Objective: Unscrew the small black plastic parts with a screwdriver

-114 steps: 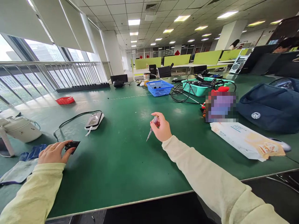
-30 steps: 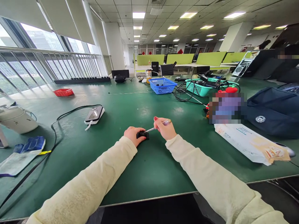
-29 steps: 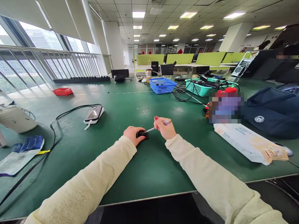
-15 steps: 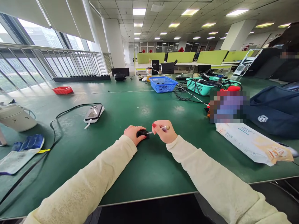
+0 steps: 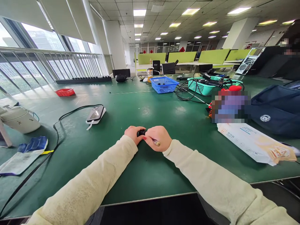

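Pinches a small black block (image 5: 141, 133) in the left hand (image 5: 132, 134), on the desk (image 5: 145, 178), nearer than the blue basket (image 5: 166, 89). Grips a screwdriver (image 5: 156, 142) in the curled right hand (image 5: 161, 137), just beside the block, with the handle end showing and the tip hidden from view.

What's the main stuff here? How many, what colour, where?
Small blocky part: 1, black, centre
Slim tool: 1, tan end, centre
Smooth table: 1, green, centre
Shallow tray: 1, red, far left
Plastic basket: 1, blue, far middle
Wide basket: 1, teal, far right
Rectangular device: 1, dark, left
Cloth glove: 1, blue and grey, left
Rounded jug: 1, cream, left
Fabric bag: 1, navy, right
Soft packet: 1, mostly white, right
Left hand: 1, cream sleeve, holding part
Right hand: 1, cream sleeve, gripping tool
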The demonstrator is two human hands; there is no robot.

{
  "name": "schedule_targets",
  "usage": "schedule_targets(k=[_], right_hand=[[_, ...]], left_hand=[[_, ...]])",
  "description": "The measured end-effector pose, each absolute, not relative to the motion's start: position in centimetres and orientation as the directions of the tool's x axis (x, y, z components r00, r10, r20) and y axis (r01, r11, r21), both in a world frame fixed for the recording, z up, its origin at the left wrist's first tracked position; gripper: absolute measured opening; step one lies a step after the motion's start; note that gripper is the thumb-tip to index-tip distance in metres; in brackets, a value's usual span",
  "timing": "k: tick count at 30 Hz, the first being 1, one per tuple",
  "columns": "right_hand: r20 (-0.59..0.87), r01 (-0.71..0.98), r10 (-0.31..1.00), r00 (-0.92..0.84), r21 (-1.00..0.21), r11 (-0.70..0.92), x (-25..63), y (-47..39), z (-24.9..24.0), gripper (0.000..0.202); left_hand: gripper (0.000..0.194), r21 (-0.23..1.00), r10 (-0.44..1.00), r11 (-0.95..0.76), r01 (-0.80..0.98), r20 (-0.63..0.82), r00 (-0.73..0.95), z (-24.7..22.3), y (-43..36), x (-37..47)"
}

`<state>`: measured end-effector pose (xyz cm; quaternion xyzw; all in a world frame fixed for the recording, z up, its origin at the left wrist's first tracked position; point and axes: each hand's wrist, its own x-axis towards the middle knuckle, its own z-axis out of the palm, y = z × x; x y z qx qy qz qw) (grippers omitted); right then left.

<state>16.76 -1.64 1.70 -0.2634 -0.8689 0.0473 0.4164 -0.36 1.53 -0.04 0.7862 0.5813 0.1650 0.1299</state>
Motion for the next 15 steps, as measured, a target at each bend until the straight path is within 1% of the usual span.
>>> schedule_targets(k=[2,3,4,6,8,9,10,12,15], right_hand=[[0.699,0.424,0.521,-0.49,-0.331,0.843,16.7,-1.6,1.6,0.054],[0.696,0.424,0.551,-0.46,-0.373,0.825,16.8,-1.5,1.5,0.056],[0.692,0.419,0.592,-0.414,-0.432,0.799,17.0,-1.3,1.5,0.059],[0.668,0.377,0.695,-0.267,-0.591,0.713,17.3,-0.9,1.4,0.064],[0.607,0.284,0.791,-0.082,-0.746,0.602,17.6,-0.2,1.3,0.069],[0.563,0.237,0.827,0.0,-0.803,0.547,17.7,0.1,1.3,0.07],[0.531,0.208,0.845,0.07,-0.836,0.508,17.8,0.4,1.3,0.071],[0.498,0.186,0.856,0.135,-0.862,0.472,17.8,0.6,1.3,0.07],[0.531,0.175,0.84,0.114,-0.843,0.509,17.6,0.1,1.4,0.069]], left_hand=[[0.038,0.382,0.956,-0.292,0.877,0.115,0.269,-0.1,1.6,-0.3],[0.037,0.373,0.956,-0.293,0.88,0.124,0.266,-0.1,1.7,-0.3],[0.037,0.365,0.955,-0.295,0.883,0.13,0.266,-0.1,1.7,-0.3],[0.037,0.353,0.955,-0.295,0.888,0.132,0.265,0.0,1.6,-0.2],[0.038,0.353,0.956,-0.294,0.888,0.12,0.269,0.2,1.5,-0.1],[0.038,0.356,0.955,-0.295,0.887,0.114,0.272,0.3,1.5,-0.1],[0.038,0.359,0.955,-0.295,0.885,0.111,0.274,0.4,1.4,-0.2],[0.036,0.362,0.956,-0.293,0.885,0.112,0.27,0.4,1.4,-0.3],[0.036,0.362,0.954,-0.3,0.883,0.121,0.274,0.3,1.6,-0.4]])
